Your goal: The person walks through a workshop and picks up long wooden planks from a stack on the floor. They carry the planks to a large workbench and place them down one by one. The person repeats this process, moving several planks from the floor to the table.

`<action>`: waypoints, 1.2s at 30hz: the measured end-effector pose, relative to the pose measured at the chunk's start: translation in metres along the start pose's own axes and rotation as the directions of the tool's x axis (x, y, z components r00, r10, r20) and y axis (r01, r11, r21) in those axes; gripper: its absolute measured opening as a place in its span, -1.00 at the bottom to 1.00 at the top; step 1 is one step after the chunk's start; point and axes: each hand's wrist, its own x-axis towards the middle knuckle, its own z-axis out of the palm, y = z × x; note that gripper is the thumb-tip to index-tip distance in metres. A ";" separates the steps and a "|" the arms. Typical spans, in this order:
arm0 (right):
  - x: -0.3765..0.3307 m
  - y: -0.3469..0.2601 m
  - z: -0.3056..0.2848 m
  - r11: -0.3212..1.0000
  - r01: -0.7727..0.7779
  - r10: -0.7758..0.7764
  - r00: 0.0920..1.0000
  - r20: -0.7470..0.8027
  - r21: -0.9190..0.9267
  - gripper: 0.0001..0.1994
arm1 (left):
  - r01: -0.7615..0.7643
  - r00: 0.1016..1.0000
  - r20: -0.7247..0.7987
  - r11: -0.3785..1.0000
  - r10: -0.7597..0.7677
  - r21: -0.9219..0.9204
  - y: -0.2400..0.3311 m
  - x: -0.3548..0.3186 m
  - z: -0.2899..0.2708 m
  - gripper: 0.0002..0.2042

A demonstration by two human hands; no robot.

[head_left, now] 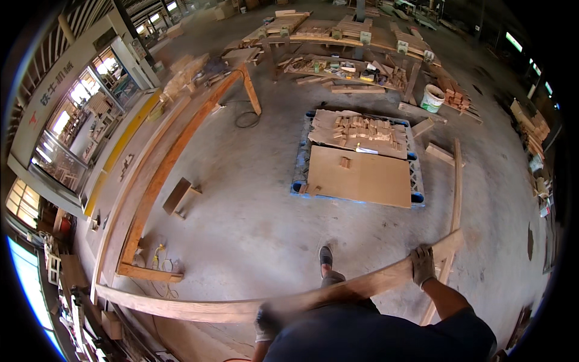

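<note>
A long wooden beam [199,310] stretches across in front of my body, from the lower left to the right. My right hand [423,265], in a grey work glove, is closed over the beam near its right end. My left hand [265,326], also gloved, grips it close to my body; part of that hand is blurred and hidden by the dark shirt. At the right, the beam crosses above a second long timber [456,187]; I cannot tell whether they touch. The beam's left end is beside a long wooden frame [145,208].
Ahead, a blue pallet [298,158] bears cardboard [362,178] and small wood blocks [368,130]. A low wooden stand [179,196] and a cable [246,119] lie on the floor. A white bucket [432,98] stands near a cluttered workbench [344,69]. A large machine [57,102] is at left.
</note>
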 end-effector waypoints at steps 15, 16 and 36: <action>0.337 -0.080 -0.095 0.893 0.388 -0.431 0.883 -0.186 -0.230 -0.50 | -0.036 0.978 -0.034 0.006 0.205 -0.999 -0.041 0.063 -0.001 -0.51; 0.350 -0.092 -0.104 0.882 0.406 -0.450 0.877 -0.168 -0.238 -0.50 | -0.073 0.992 -0.068 0.038 0.108 -0.997 -0.041 0.065 -0.003 -0.51; 0.537 -0.355 -0.217 0.745 0.544 -0.621 0.776 -0.106 -0.386 -0.39 | -0.011 0.884 -0.399 0.843 -0.243 -0.537 -0.131 0.209 -0.139 -0.69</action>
